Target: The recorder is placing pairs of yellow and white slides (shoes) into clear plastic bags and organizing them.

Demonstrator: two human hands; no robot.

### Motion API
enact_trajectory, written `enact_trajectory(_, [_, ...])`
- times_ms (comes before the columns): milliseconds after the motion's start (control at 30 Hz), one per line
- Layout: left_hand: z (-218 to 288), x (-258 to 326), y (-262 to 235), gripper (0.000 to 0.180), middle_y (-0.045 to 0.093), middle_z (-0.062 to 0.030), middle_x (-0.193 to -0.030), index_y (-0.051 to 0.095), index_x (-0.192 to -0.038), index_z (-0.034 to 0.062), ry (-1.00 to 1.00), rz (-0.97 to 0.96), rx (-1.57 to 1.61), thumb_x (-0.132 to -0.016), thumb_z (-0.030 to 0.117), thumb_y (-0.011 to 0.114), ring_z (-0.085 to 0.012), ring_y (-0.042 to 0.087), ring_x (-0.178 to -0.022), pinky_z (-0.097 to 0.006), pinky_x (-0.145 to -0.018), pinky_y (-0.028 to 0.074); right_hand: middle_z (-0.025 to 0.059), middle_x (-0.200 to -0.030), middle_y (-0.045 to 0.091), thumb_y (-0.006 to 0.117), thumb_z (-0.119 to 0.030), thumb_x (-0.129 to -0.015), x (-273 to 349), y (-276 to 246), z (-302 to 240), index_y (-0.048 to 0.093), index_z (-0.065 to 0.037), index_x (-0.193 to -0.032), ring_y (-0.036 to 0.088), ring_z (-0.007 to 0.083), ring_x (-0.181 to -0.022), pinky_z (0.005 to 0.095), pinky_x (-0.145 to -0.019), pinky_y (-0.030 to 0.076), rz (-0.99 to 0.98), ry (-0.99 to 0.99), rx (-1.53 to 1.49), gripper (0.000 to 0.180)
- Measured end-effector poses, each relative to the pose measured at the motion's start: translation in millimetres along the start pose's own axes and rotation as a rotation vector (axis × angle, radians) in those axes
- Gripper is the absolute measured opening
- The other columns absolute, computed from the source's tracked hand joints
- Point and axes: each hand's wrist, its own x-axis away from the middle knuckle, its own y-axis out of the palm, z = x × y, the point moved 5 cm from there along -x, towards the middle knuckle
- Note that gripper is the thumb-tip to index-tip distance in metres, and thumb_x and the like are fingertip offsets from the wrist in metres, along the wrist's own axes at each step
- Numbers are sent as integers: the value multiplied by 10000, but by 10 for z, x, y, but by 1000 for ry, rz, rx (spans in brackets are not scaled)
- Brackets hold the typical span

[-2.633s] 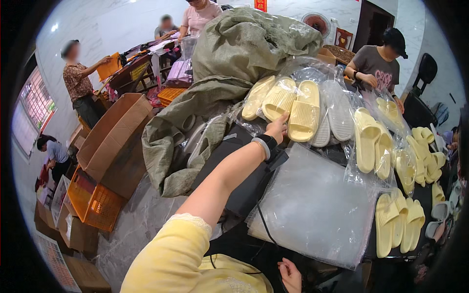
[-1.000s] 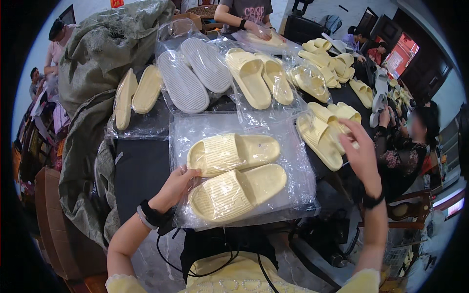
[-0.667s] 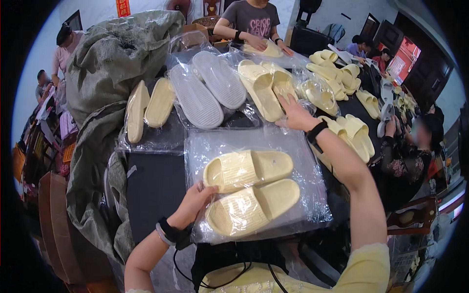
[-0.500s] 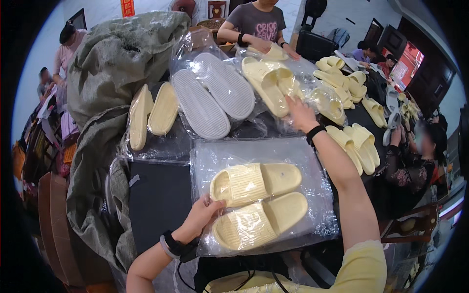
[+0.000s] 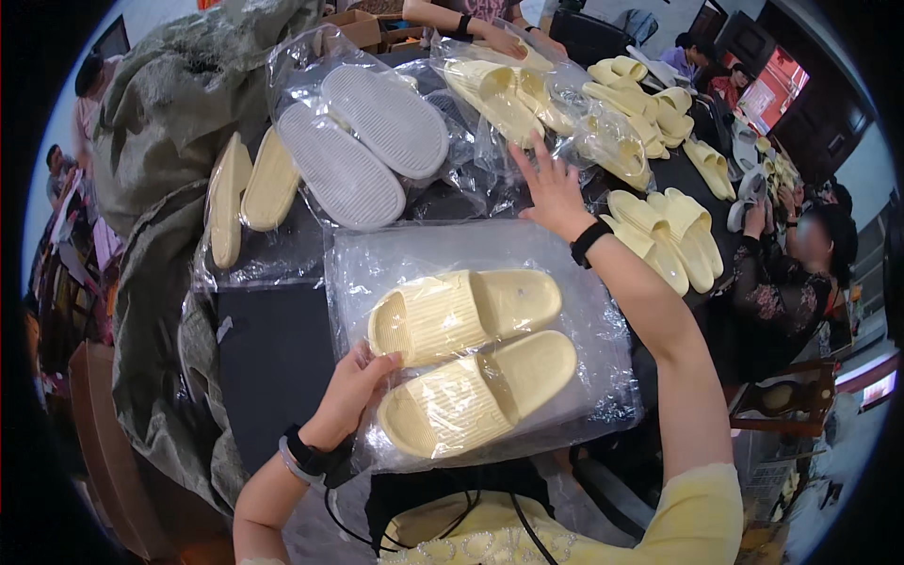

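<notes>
A pair of yellow slide slippers (image 5: pixel 452 402) lies in a clear plastic bag (image 5: pixel 603 348) in front of me, toes to the left. My left hand (image 5: pixel 350 388) pinches the bag's left side beside the upper slipper, thumb on top. Beyond the bag, my right hand (image 5: pixel 556 193) is open, fingers spread and pointing away from me. Its fingertips reach the near end of another bagged yellow pair (image 5: pixel 494 102); whether they touch it I cannot tell. To that pair's left, bagged grey slippers (image 5: pixel 344 169) lie soles up.
Two yellow slippers (image 5: pixel 266 184) lie at the left beside a large grey-green woven sack (image 5: pixel 179 122). Loose yellow slippers (image 5: pixel 692 235) spread over the dark table (image 5: pixel 273 367) at the right. A co-worker's hand (image 5: pixel 504 42) is at the far side; another person (image 5: pixel 800 254) sits at the right.
My right hand's fingers have spread apart near the far yellow pair. The bagged slippers in front and my left hand appear further up and left as the view shifts.
</notes>
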Motion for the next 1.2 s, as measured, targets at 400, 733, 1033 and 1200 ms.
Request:
enact_trajectory(400, [55, 140, 149, 265, 534, 7, -801, 497, -1069, -7, 64, 45, 73, -876, 161, 566, -33, 467, -625, -177, -539, 385, 153, -1484, 121, 583, -37, -747, -118, 80, 697, 246, -223, -1411, 417, 307, -1205, 470, -900, 398, 93, 185, 21, 767])
enact_trajectory(733, [499, 438, 392, 470, 510, -120, -1186, 347, -1297, -44, 404, 13, -221, -896, 115, 532, -182, 513, -1072, -299, -919, 413, 145, -1227, 524, 559, -239, -853, 1024, -525, 461, 479, -69, -1255, 504, 312, -1096, 372, -918, 406, -515, 120, -704, 444])
enact_trajectory(1033, [244, 237, 34, 384, 613, -42, -963, 565, -1119, 25, 180, 191, -209, -936, 352, 481, -108, 586, -760, -226, -655, 466, 126, -1175, 571, 464, -360, -903, 1181, 276, 455, 561, -122, -1176, 515, 326, -1092, 420, -889, 413, -262, -73, -533, 375])
enact_trajectory(1200, [214, 293, -93, 431, 615, -84, -985, 502, -1225, 6, 278, 102, -99, -961, 336, 419, -144, 614, -721, -239, -601, 488, 101, -882, 664, 507, -357, -873, 1029, -146, 407, 685, -116, -910, 625, 272, -833, 355, -731, 469, -307, -7, -626, 301])
